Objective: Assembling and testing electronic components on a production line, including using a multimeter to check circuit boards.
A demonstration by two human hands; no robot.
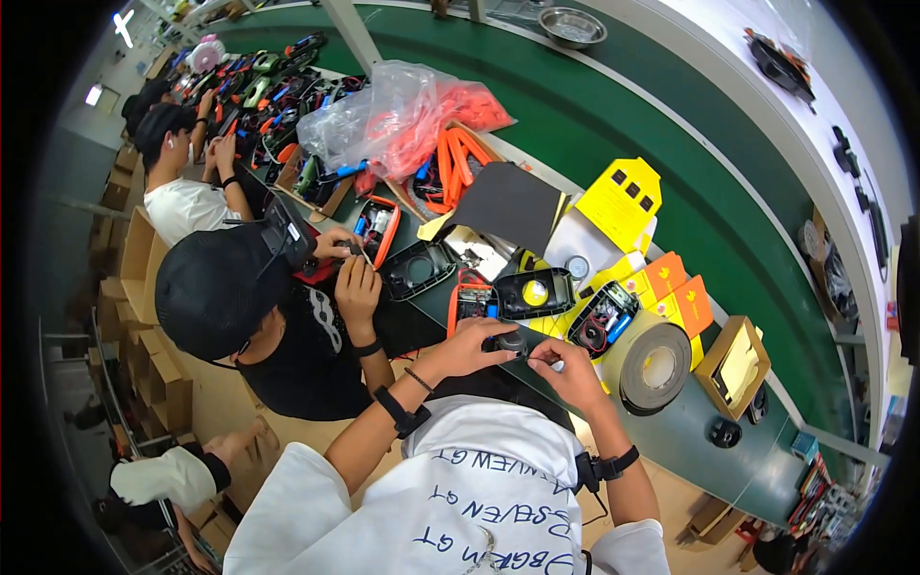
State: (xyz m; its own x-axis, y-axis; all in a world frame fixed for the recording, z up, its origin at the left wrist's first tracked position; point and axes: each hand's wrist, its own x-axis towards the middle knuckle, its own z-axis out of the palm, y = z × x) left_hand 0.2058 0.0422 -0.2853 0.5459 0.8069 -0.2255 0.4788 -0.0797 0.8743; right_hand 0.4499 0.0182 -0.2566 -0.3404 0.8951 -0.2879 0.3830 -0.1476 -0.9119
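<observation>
At the near edge of the bench, my left hand (464, 351) is closed around a small dark rounded part (510, 341). My right hand (569, 372) pinches a thin dark strand, perhaps a wire, close beside that part; its far end is hard to make out. Just beyond my hands lies a black housing shell (550, 305) with a round yellow piece in it. To its right sits an open casing (606, 321) with blue cylinders and red and black wires. An orange-rimmed casing (460, 305) lies left of the shell, next to my left hand.
A big tape roll (631, 369) stands right of my hands, near a cardboard box (717, 369). Yellow card packaging (618, 201) and a clear bag of orange parts (383, 115) lie beyond. A co-worker in a black cap (216, 287) works close on my left. A green conveyor (709, 230) runs behind.
</observation>
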